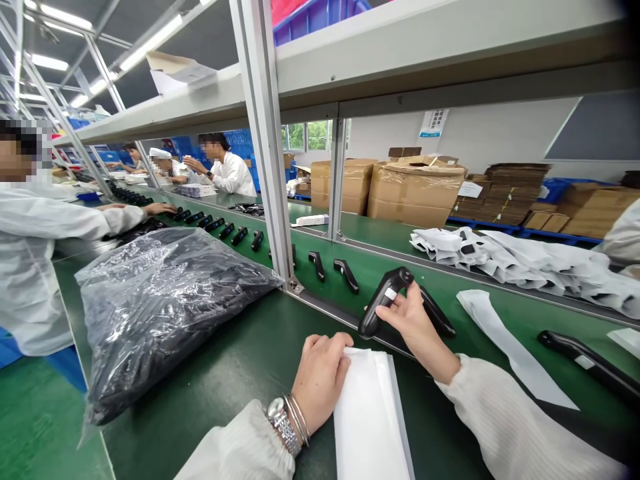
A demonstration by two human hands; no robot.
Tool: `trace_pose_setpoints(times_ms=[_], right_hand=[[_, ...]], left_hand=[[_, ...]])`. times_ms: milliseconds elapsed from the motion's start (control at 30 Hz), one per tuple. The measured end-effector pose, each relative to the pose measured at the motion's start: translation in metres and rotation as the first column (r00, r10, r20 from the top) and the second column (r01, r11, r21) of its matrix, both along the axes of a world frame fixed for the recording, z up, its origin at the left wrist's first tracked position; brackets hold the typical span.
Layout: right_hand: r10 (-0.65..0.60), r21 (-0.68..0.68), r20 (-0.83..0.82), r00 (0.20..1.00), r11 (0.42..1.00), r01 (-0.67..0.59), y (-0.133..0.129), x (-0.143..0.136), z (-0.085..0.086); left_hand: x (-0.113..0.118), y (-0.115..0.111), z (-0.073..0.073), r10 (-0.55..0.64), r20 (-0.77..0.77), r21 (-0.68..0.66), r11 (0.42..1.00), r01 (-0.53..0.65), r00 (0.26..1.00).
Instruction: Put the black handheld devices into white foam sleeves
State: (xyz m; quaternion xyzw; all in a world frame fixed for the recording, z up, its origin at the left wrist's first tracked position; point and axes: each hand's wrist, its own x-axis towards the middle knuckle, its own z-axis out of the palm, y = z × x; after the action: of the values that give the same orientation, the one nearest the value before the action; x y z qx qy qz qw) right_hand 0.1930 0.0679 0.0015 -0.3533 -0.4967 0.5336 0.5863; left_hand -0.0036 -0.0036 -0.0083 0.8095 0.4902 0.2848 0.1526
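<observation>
Green tabletop (235, 373). Right hand (413, 317) pinches black handle (375, 313), one o'clock of left hand (320, 380), which curls over top edge of white bags (367, 413). Handle probably stiff, slick: grip mid-body. Bags likely light, soft.

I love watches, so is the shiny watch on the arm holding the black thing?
No, the watch sits on the left wrist; the right hand holds the black device.

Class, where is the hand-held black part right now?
In the head view, the black part is right of centre, in the right hand, just beyond the white packaging touched by the left hand.
</observation>
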Motion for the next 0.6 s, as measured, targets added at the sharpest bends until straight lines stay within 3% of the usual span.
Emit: trace_pose_setpoints(times_ms=[167,300,400,500,600], right_hand=[[0.094,-0.03,0.032,0.995,0.995,-0.093,-0.014,-0.014,-0.004],[0.171,-0.001,0.128,0.977,0.985,-0.172,-0.023,-0.02,-0.009],[0.213,0.078,0.29,0.933,0.966,-0.245,-0.032,-0.024,-0.006],[0.345,0.062,0.388,0.855,0.915,-0.398,-0.043,-0.029,-0.002],[0.532,-0.025,0.297,0.793,0.835,-0.55,-0.048,-0.031,0.001]], left_hand=[[-0.001,-0.003,0.008,-0.006,-0.003,0.047,0.999,0.006,1.0],[-0.001,-0.007,0.01,0.003,0.141,0.027,1.0,-0.007,0.99],[0.0,-0.012,0.012,-0.014,0.294,0.016,1.0,0.01,0.956],[0.002,-0.016,0.015,0.025,0.444,0.002,1.0,-0.029,0.896],[0.003,-0.017,0.017,0.07,0.512,-0.035,0.998,-0.06,0.856]])
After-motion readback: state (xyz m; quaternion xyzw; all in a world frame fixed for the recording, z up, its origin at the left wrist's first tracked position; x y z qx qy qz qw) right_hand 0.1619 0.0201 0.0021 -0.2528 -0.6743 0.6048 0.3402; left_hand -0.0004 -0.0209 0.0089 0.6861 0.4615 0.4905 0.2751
